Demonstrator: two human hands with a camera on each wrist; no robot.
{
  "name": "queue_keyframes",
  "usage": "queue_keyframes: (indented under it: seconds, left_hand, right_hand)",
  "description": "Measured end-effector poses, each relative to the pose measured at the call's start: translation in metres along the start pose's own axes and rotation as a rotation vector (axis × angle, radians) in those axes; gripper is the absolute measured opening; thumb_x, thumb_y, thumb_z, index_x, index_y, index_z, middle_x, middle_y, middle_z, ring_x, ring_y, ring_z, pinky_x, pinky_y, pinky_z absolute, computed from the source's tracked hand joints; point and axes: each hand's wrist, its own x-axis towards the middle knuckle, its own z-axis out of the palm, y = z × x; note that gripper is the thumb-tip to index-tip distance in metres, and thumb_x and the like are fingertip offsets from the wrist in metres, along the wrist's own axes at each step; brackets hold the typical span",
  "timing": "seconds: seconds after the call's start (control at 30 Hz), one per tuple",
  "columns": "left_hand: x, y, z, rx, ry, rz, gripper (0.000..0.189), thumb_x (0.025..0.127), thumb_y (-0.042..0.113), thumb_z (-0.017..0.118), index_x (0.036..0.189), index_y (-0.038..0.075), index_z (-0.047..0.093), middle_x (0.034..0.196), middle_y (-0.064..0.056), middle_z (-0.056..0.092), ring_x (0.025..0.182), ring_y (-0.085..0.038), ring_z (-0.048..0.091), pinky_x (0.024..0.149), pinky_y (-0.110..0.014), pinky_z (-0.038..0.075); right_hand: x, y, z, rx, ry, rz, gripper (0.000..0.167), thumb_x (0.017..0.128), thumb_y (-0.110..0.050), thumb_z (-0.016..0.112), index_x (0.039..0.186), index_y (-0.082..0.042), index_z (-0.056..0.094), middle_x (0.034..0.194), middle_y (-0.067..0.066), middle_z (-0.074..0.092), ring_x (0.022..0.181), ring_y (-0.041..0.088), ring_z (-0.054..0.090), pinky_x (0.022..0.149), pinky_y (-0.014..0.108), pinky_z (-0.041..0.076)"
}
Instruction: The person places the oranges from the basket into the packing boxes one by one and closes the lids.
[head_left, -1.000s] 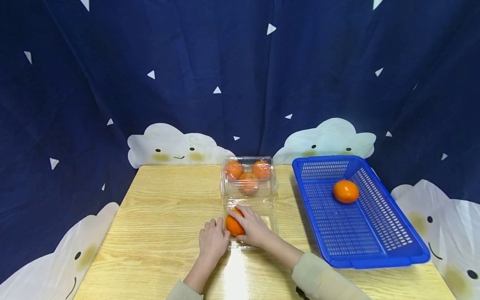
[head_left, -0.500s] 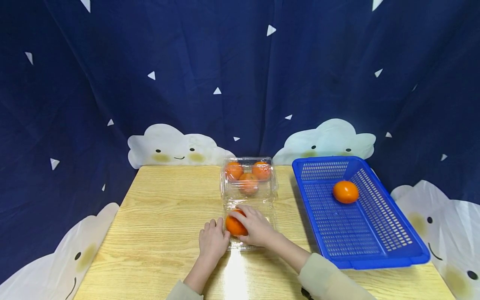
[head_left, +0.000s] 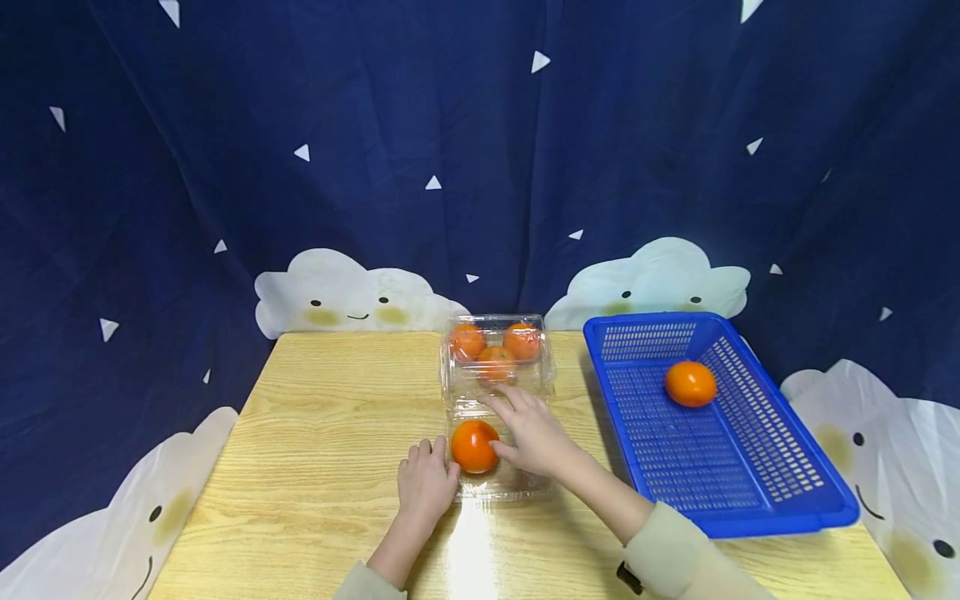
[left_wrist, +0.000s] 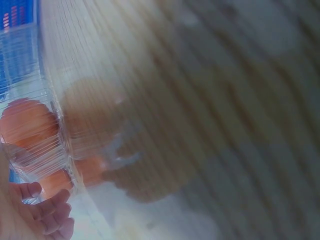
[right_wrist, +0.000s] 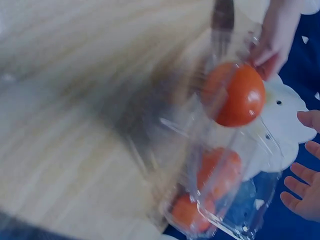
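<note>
A glossy round orange-coloured fruit [head_left: 474, 447] sits in the near part of a clear plastic clamshell container [head_left: 525, 486]. My left hand [head_left: 427, 482] holds the container's left rim, its thumb at the edge beside the fruit. My right hand [head_left: 536, 433] hovers over the container's right side with spread fingers and holds nothing; its thumb tip is close to the fruit's right side. In the right wrist view its fingers [right_wrist: 302, 187] are apart from the fruit. Several similar fruits [head_left: 497, 363] show through clear plastic at the back.
To the right stands a blue perforated plastic basket [head_left: 678, 467] with one orange-coloured fruit [head_left: 691, 383] in it. All this is on a wood-grain table [head_left: 337, 400]. A dark blue curtain [head_left: 360, 125] with white clouds hangs behind.
My right hand has let go of the fruit and moved right and away from me, its fingers spread. The fruit stays in the container. My left hand has not moved.
</note>
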Motion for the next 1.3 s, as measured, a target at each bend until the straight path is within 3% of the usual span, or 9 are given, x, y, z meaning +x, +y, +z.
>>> queue_keyframes:
  seconds: [0.23,0.53,1.03,1.3]
  left_hand:
    - [0.000,0.000,0.001,0.002,0.009,0.001,0.030,0.078,0.025,0.054,0.102,0.007,0.055,0.081,-0.009,0.052,0.072,-0.025,0.047,0.059,-0.036,0.037]
    - [0.000,0.000,0.001,0.007,0.004,0.000,0.029,0.078,0.025,0.054,0.102,0.007,0.055,0.081,-0.010,0.052,0.073,-0.025,0.047,0.059,-0.036,0.038]
    - [0.000,0.000,0.001,0.028,0.014,0.008,0.027,0.078,0.025,0.053,0.099,0.008,0.054,0.079,-0.008,0.050,0.070,-0.024,0.046,0.057,-0.035,0.036]
    - [0.000,-0.001,0.003,0.034,0.027,0.013,0.025,0.078,0.025,0.053,0.096,0.008,0.054,0.078,-0.008,0.050,0.069,-0.024,0.045,0.057,-0.034,0.036]
  right_hand:
    - [0.000,0.012,-0.027,-0.008,0.088,0.031,0.064,0.072,-0.022,0.073,0.130,-0.015,0.047,0.131,0.015,0.045,0.121,0.034,0.042,0.098,0.055,0.031]
    - [-0.006,0.034,-0.057,-0.055,0.129,0.088,0.061,0.075,-0.025,0.070,0.130,-0.016,0.046,0.130,0.016,0.045,0.120,0.035,0.042,0.095,0.056,0.033]
    - [-0.020,0.094,-0.081,-0.086,0.173,0.258,0.059,0.077,-0.021,0.068,0.130,-0.010,0.044,0.131,0.020,0.042,0.121,0.041,0.037,0.094,0.062,0.028]
    - [-0.030,0.125,-0.090,-0.021,0.158,0.376,0.058,0.080,-0.019,0.066,0.131,-0.007,0.042,0.131,0.025,0.038,0.119,0.047,0.034,0.094,0.066,0.023]
